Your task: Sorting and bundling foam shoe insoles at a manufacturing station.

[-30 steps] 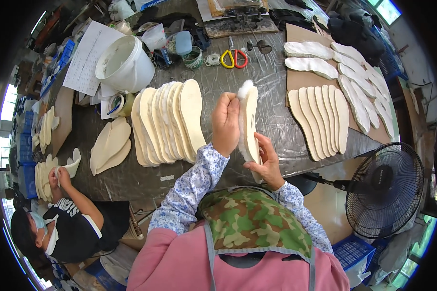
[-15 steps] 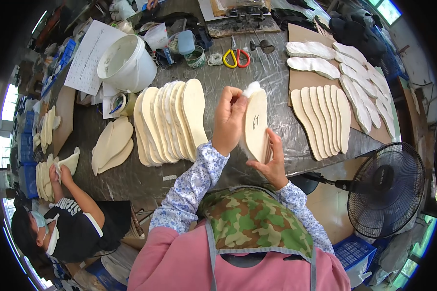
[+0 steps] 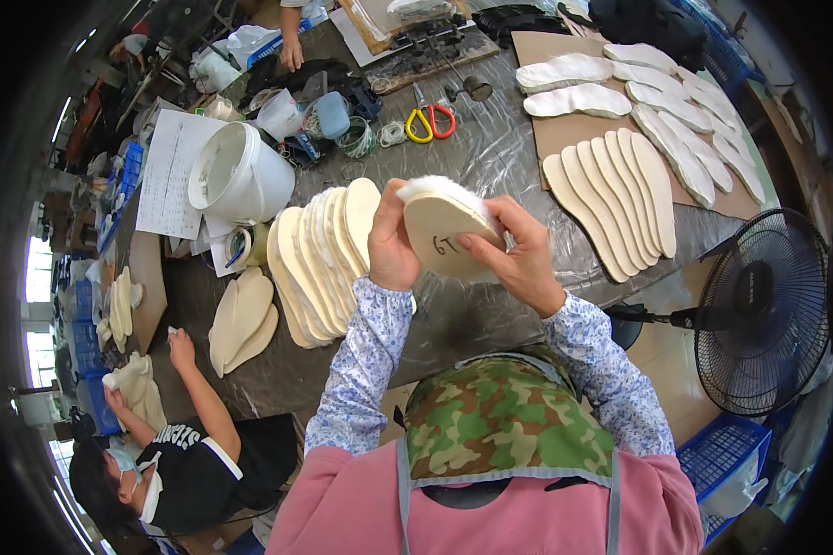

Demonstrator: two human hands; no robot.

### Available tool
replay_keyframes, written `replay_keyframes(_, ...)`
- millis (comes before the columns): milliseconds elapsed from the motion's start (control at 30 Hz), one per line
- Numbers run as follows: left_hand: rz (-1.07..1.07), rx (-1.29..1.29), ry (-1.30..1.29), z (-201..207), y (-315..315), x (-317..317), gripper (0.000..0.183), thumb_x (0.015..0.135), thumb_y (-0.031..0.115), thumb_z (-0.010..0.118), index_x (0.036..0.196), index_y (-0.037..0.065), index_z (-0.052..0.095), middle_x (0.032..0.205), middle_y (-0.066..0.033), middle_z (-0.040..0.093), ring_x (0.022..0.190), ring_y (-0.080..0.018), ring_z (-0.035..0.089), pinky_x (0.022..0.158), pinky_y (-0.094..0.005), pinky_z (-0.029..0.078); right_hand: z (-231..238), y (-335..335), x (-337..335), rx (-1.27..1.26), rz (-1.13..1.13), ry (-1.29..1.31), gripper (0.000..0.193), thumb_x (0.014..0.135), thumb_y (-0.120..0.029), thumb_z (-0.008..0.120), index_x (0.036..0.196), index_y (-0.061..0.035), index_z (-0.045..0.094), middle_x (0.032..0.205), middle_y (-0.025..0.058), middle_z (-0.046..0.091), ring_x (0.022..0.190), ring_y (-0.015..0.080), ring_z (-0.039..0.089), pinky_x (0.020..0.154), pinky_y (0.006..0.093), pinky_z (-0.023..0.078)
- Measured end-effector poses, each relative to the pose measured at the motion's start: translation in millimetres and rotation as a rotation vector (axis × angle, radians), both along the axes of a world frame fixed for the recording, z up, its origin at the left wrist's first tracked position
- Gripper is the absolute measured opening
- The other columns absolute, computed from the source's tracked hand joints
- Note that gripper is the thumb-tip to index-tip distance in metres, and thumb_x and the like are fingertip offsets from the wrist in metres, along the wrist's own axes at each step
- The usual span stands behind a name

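A cream insole [image 3: 440,217] with a white fluffy edge is raised over the near side of the table. Its flat face, with a dark handwritten mark, is turned toward me. My left hand [image 3: 393,245] grips its left side, thumb along the edge. On the right, my right hand [image 3: 520,257] pinches it, thumb pressed on the cream face and fingers behind. Beside my left wrist, a leaning row of cream insoles [image 3: 296,268] with fluffy white layers lies on the table. Further left are several flat insole pieces [image 3: 242,319].
More insoles [image 3: 611,199] and white fluffy ones [image 3: 578,100] lie at the right, partly on brown cardboard [image 3: 548,139]. A white bucket [image 3: 264,180], scissors [image 3: 430,122] and a paper sheet [image 3: 171,176] are farther back. A fan [image 3: 759,310] stands right; a co-worker [image 3: 194,472] sits left.
My right hand has moved up to the insole's upper right side. The insole has gone from nearly upright to tilted, its top broader toward me. The co-worker's hands have moved apart.
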State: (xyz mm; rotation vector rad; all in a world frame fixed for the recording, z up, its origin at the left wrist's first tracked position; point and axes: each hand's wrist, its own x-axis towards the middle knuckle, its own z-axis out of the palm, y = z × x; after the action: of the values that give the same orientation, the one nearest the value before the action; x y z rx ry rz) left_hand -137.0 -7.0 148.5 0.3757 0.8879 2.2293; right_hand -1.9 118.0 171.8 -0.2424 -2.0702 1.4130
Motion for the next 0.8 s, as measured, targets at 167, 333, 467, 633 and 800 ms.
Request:
replay_keyframes(167,-0.11,0.041,0.001,4.1,1.4,4.1,0.065,0.1,0.056,0.027,0.144,0.007,0.035,0.133,-0.0117,0.053,0.122,-0.026,0.052,0.103,-0.0411,0.041,-7.0,-0.5,-4.0,-0.379,0.023,0.053,0.028,0.082,-0.012,0.072,0.104,0.0008,0.062,0.088,0.0041,0.064,0.077,0.0099,0.06,0.068,0.0257,0.048)
replay_keyframes(333,-0.241,-0.205,0.28,-10.5,-6.3,30.8,0.069,0.099,0.054,0.036,0.146,0.004,0.03,0.14,-0.0087,0.046,0.127,-0.0234,0.047,0.106,-0.0385,0.037,-6.8,26.7,-24.4,-0.814,-0.079,0.187,0.028,0.086,-0.013,0.07,0.108,0.0016,0.059,0.095,0.0055,0.066,0.081,0.0107,0.062,0.071,0.0255,0.051)
replay_keyframes(467,-0.373,-0.385,0.203,-31.4,-19.5,44.6,0.06,0.095,0.03,0.056,0.143,0.0,0.033,0.134,-0.0095,0.05,0.124,-0.0175,0.047,0.105,-0.0322,0.035,-26.7,75.3,-31.0,-1.127,-0.173,0.238,0.027,0.094,-0.015,0.059,0.117,-0.0002,0.056,0.106,0.0103,0.067,0.093,0.0202,0.066,0.084,0.0324,0.054)
replay_keyframes(633,-0.473,-0.297,0.185,-32.2,-27.9,73.5,0.065,0.091,0.015,0.059,0.145,0.0,0.026,0.137,-0.0116,0.045,0.125,-0.0192,0.046,0.101,-0.0334,0.042,-63.7,127.6,-19.6,-1.35,-0.248,0.318,0.031,0.096,-0.014,0.056,0.123,-0.0001,0.051,0.121,0.0144,0.061,0.11,0.0258,0.06,0.097,0.0408,0.049)
replay_keyframes(800,-0.252,-0.275,0.317,-40.7,-28.1,94.3,0.052,0.092,0.003,0.056,0.138,0.002,0.034,0.132,-0.0071,0.046,0.12,-0.0154,0.047,0.099,-0.032,0.043,-72.3,127.1,-19.2,-1.391,-0.309,0.377,0.034,0.1,-0.017,0.047,0.129,0.0006,0.048,0.127,0.0149,0.058,0.118,0.0283,0.055,0.104,0.0445,0.043)
